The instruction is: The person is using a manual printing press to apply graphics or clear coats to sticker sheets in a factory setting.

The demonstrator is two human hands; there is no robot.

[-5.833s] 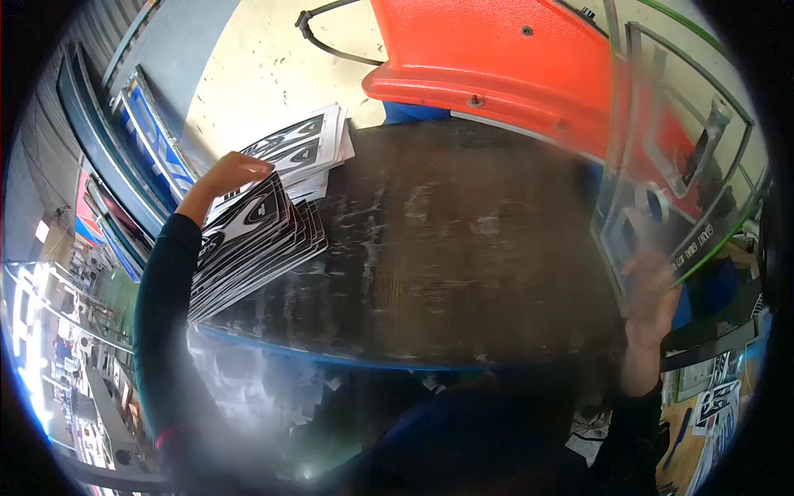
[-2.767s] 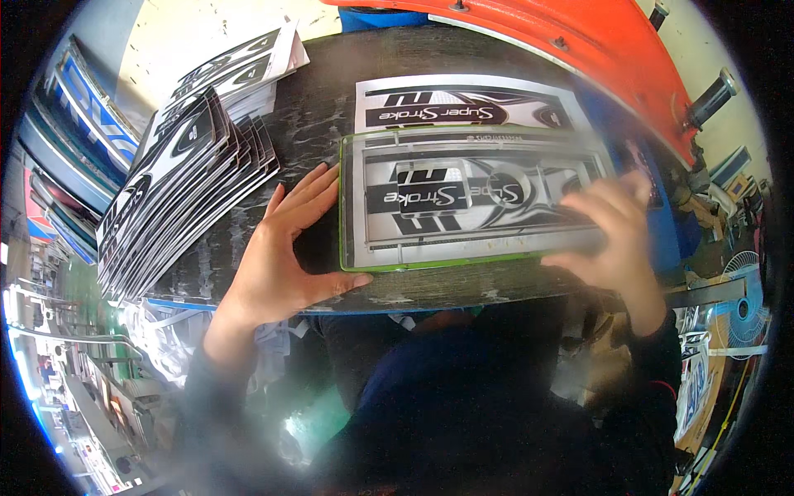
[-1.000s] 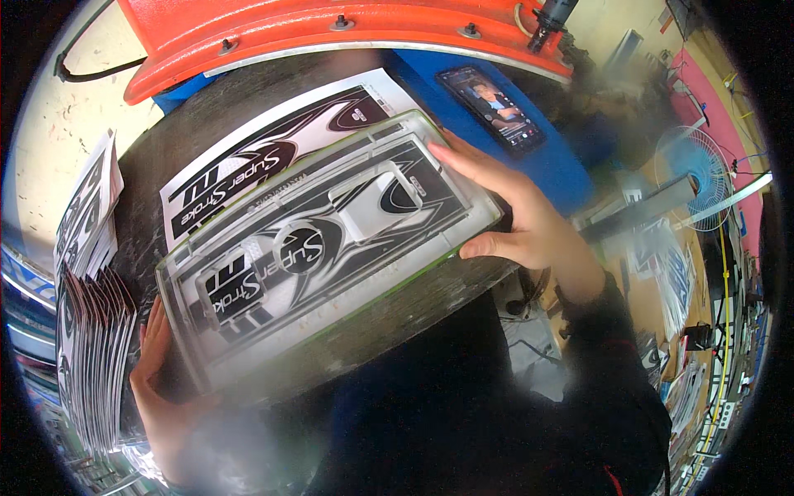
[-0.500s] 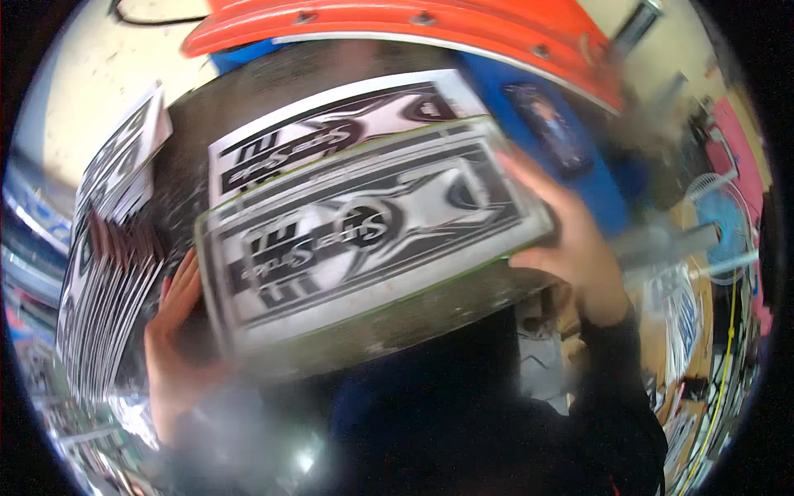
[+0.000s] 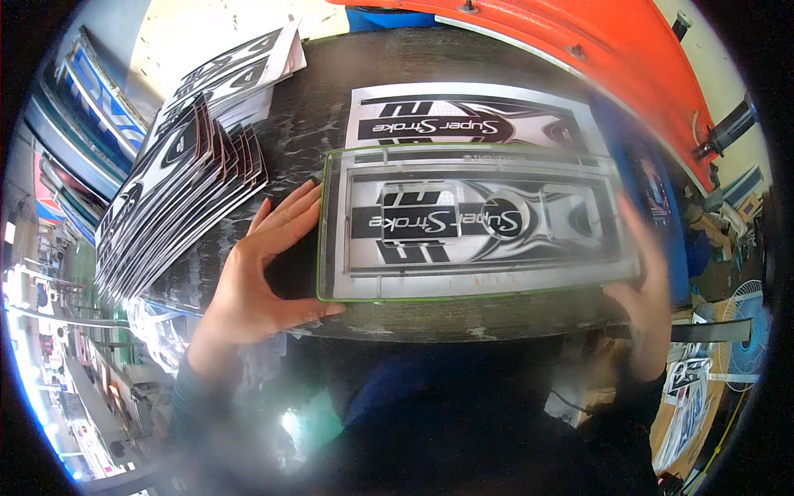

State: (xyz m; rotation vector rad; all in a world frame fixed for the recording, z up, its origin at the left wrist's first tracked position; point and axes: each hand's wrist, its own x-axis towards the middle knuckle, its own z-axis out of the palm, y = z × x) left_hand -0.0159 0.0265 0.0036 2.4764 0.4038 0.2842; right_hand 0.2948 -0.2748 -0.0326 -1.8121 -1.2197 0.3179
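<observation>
A clear template with green edges (image 5: 496, 283) lies nearly level over a black-and-white printed sheet, with another printed sheet (image 5: 471, 112) partly showing behind it. My left hand (image 5: 265, 273) holds the template's left end, fingers along its edge and thumb at the near corner. My right hand (image 5: 645, 281), slightly blurred, grips the right end. Both rest on a dark, scuffed tabletop (image 5: 372, 62). Left of my left hand lies a fanned stack of printed sheets (image 5: 165, 215), with another pile (image 5: 236, 70) behind it.
An orange-red curved machine part (image 5: 595, 41) with bolts and a dark post (image 5: 719, 132) borders the back right. A phone (image 5: 653, 186) lies on a blue surface at the right. A fan (image 5: 740, 331) stands lower right. Framed panels (image 5: 91, 132) lean at the far left.
Earlier my left hand was at the stack and my right held the template upright. Since then it has been laid over a sheet, and in the last second it has levelled out between both hands.
</observation>
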